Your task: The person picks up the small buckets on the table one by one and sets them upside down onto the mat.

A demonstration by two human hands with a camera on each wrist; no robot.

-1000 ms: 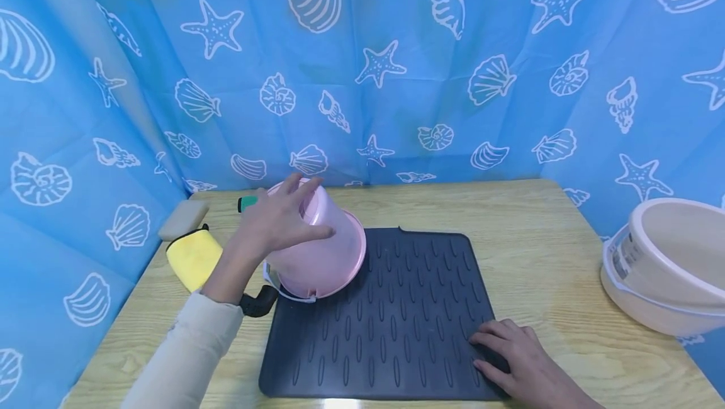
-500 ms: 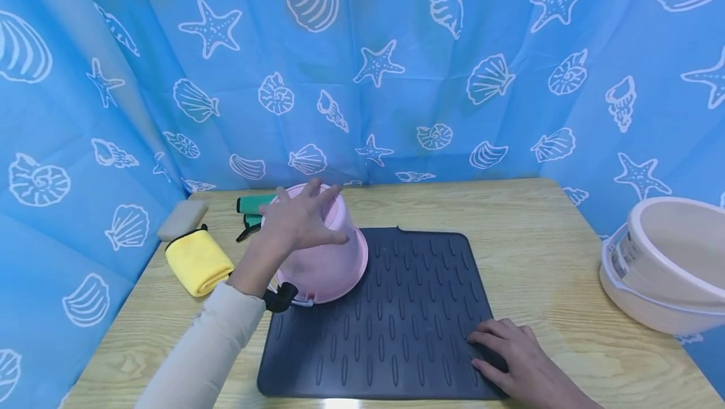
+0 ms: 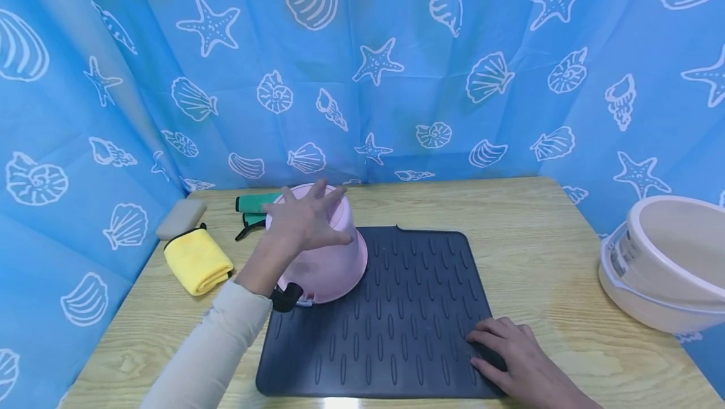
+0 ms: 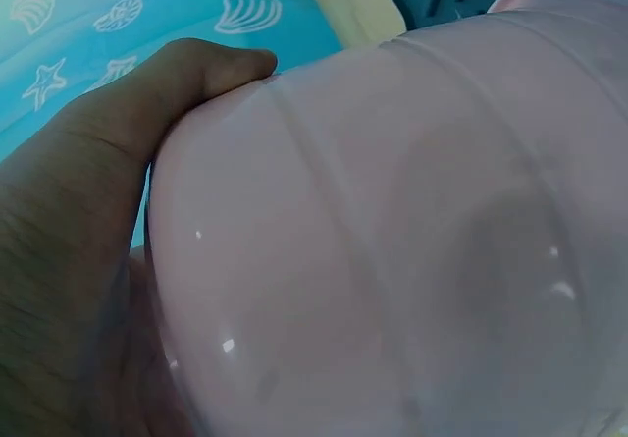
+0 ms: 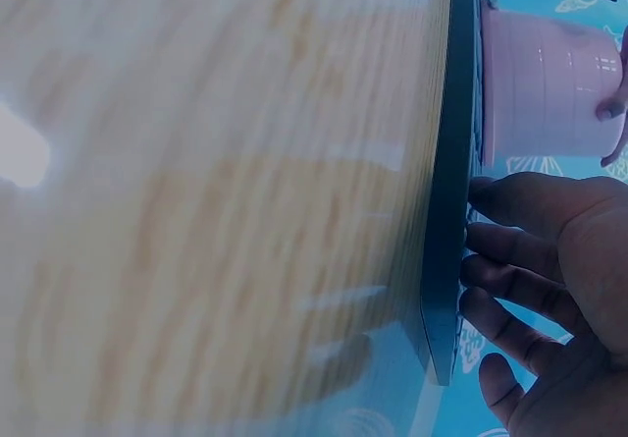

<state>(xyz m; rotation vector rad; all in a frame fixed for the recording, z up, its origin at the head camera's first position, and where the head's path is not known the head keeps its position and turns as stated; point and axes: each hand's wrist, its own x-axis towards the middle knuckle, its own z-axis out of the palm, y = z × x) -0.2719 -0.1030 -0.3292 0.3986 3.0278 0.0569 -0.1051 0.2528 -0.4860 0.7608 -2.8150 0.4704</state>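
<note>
A pink bucket (image 3: pixel 325 267) stands upside down over the upper left corner of a black ridged mat (image 3: pixel 391 321). My left hand (image 3: pixel 303 223) grips its upturned base from above with spread fingers. In the left wrist view the thumb (image 4: pixel 211 69) lies along the base's edge, and the bucket wall (image 4: pixel 383 221) fills most of that view. My right hand (image 3: pixel 518 352) rests at the mat's right edge, fingers loosely bent. Its fingertips touch the mat (image 5: pixel 451 211) in the right wrist view, where the bucket (image 5: pixel 549 88) shows farther off.
On the wooden table (image 3: pixel 510 226), a folded yellow cloth (image 3: pixel 198 262) and a beige block (image 3: pixel 181 219) lie at left. A green cloth (image 3: pixel 256 202) sits partly behind the bucket. Nested whitish tubs (image 3: pixel 634 270) stand at right, with a blue curtain (image 3: pixel 374 113) behind.
The bucket has gone from tilted to nearly upright on its rim, the left hand moving right with it. The green cloth shows more. The right hand has stayed put.
</note>
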